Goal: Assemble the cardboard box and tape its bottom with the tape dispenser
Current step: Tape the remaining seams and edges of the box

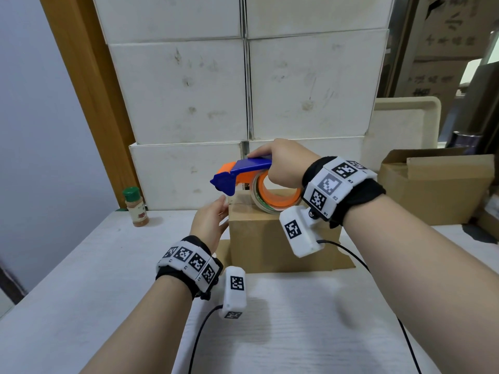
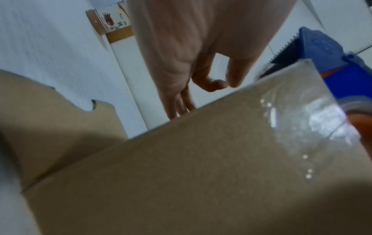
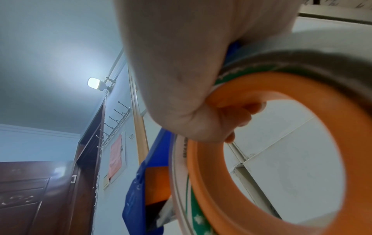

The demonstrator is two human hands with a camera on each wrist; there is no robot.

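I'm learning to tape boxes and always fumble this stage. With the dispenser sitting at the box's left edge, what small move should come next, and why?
Probably tilt the tape dispenser so its serrated blade cuts the tape. The right hand holds it at the cardboard box's left top edge, clear tape already runs down that side, and the left hand rests open there, ready to smooth the end.

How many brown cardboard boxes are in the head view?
2. One cardboard box stands on the table under the tape dispenser, the left hand at its side. An open box sits at the far right. More may be hidden.
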